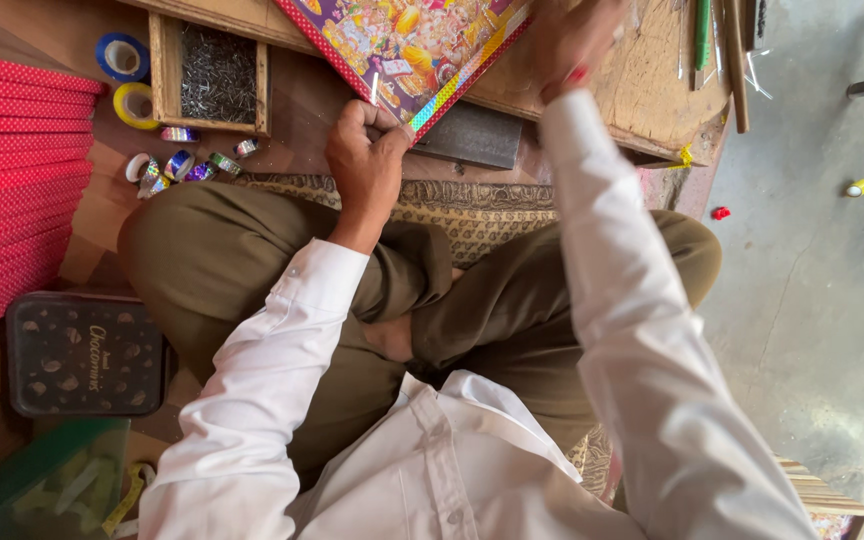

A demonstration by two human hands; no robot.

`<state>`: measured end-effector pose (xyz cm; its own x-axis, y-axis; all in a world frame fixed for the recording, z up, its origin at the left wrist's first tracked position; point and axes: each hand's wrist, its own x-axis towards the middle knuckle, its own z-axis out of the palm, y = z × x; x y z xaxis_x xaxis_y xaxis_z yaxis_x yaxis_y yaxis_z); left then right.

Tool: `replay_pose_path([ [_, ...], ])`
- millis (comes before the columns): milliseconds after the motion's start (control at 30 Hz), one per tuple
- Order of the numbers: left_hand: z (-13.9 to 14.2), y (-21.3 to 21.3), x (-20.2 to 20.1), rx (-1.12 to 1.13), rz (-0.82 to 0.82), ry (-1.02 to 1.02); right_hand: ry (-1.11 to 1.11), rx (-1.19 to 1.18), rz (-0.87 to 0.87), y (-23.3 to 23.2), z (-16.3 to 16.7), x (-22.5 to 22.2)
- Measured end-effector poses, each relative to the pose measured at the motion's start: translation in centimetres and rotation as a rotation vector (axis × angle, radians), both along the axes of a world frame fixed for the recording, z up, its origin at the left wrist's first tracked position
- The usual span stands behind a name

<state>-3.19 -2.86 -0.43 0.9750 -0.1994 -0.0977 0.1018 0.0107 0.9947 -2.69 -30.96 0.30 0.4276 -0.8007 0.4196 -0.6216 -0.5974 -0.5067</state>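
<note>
Two hands — left hand [367,150] fisted on picture frame [407,50], right hand [572,40] raised

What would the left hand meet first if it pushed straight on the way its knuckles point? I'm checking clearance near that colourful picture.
The left hand already grips the colourful printed picture with the red dotted border; going straight on, it likely meets only that, though depth is unclear.

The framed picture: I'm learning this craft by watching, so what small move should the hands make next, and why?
Probably keep the left hand pinching the near corner of the framed picture and bring the blurred right hand down onto its edge. The picture overhangs the wooden board, so only the left hand steadies it. Whether the right hand holds anything is unclear.
</note>
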Motion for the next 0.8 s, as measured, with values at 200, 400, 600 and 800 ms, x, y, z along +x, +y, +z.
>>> replay_pose_path([
  [200, -1.0, -0.1, 0.1, -0.016, 0.009, -0.017, 0.032, 0.117, 0.219, 15.4, -0.7, -5.8],
  [400, -0.9, -0.2, 0.8, -0.087, 0.005, 0.024, 0.007, 0.105, 0.231, 13.8, 1.0, -5.2],
  [600, -0.4, -0.4, 1.0, 0.040, 0.025, -0.026, 0.301, 0.151, -0.078, 0.3, 5.7, -7.7],
  [800, -0.6, -0.2, 1.2, 0.028, 0.021, -0.012, 0.348, 0.364, -0.217, -2.9, 4.4, -8.1],
])
